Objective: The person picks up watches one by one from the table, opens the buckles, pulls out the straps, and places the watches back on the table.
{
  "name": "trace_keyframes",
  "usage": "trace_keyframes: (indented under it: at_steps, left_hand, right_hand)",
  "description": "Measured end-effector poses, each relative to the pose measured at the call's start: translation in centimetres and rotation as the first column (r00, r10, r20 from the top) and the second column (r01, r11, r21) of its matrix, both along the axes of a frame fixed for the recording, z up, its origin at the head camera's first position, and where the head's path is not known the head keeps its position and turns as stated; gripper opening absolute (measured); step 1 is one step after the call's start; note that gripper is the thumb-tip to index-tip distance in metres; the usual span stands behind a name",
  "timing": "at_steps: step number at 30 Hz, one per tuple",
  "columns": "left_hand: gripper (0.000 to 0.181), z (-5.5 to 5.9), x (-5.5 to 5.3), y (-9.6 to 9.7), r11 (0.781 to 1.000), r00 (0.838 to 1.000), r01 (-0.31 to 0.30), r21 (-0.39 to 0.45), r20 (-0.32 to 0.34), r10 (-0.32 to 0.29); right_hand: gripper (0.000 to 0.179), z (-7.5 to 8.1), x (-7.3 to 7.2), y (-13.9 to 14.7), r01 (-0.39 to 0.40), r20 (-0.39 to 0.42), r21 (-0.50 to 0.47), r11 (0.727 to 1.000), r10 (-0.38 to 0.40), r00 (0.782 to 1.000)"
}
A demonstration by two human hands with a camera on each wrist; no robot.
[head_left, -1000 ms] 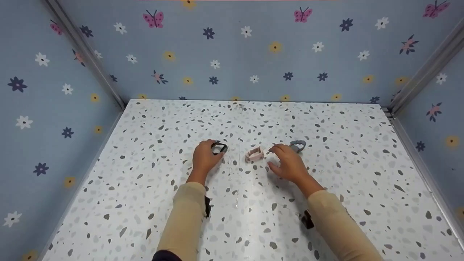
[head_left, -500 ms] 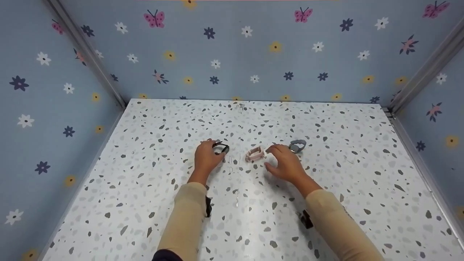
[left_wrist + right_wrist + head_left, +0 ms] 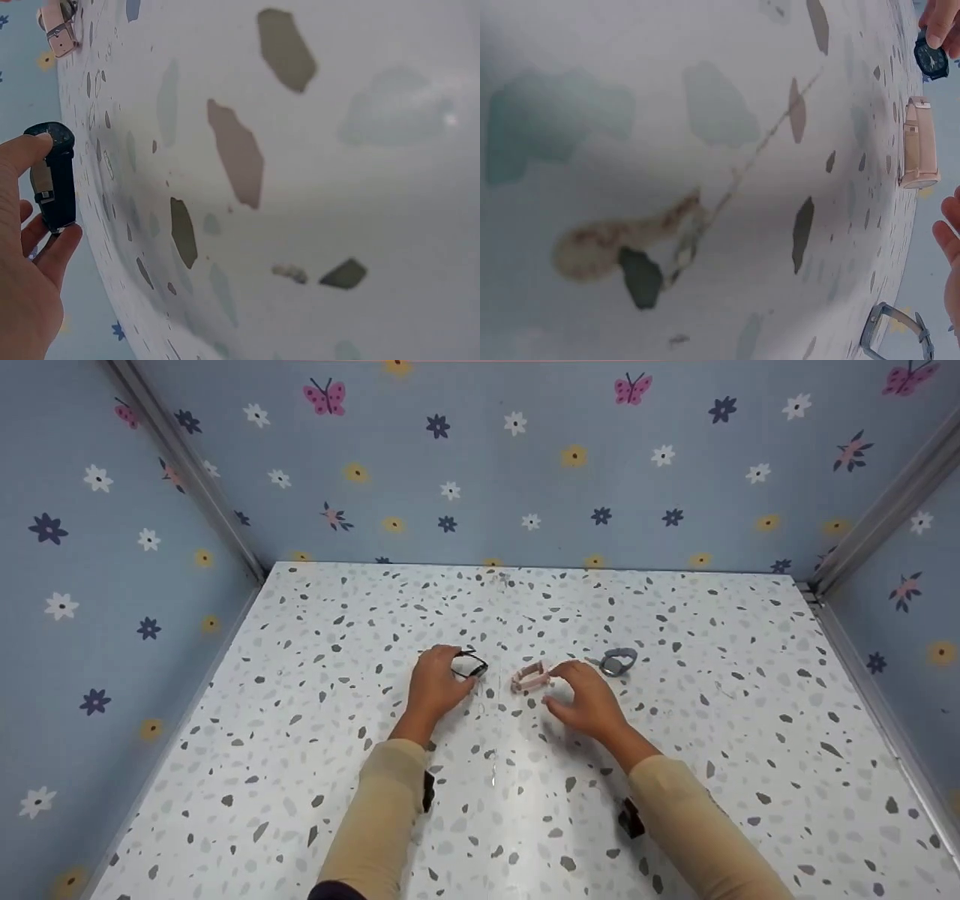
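Observation:
A black wristwatch [image 3: 480, 667] is pinched between the thumb and fingers of my left hand [image 3: 433, 686]. In the left wrist view its black strap [image 3: 63, 184] hangs between thumb and fingers. Just right of it stands a pink wristwatch [image 3: 529, 679], its strap forming a loop on the table. My right hand [image 3: 589, 701] is by the pink watch's right side, fingers bent loosely with nothing in them. A gap shows between that hand and the pink strap [image 3: 921, 142] in the right wrist view. Behind and right of the right hand lies a grey wristwatch [image 3: 618, 662].
The white speckled table [image 3: 487, 607] extends around the watches. Blue flower-patterned panels [image 3: 495, 472] stand at the back and both sides, with metal posts [image 3: 191, 472] in the corners.
My left hand has shifted a little to the right with the black wristwatch. My right hand has moved slightly left, closer to the pink wristwatch, uncovering more of the grey one.

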State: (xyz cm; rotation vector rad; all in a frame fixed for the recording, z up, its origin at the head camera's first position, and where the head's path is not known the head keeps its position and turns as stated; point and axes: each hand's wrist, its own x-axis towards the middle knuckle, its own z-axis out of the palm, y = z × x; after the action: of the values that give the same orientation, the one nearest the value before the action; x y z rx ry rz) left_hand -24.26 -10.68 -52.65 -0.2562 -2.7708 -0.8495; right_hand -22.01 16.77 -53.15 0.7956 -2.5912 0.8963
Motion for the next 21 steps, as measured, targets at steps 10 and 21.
trace_keyframes:
  at_steps: [10, 21]
  left_hand:
    - [0.048, 0.9, 0.4, 0.9, 0.991, 0.980, 0.119, -0.059, -0.153, -0.127]
    - [0.048, 1.4, 1.3, 2.0, 0.962, 0.923, 0.239, -0.129, -0.278, -0.267]
  right_hand:
    - [0.038, 0.3, 0.3, 0.0, -0.009, 0.114, -0.023, 1.000, 0.011, 0.993]
    - [0.035, 1.4, 1.0, -0.1, 0.010, 0.305, -0.247, 0.969, 0.068, 0.950]
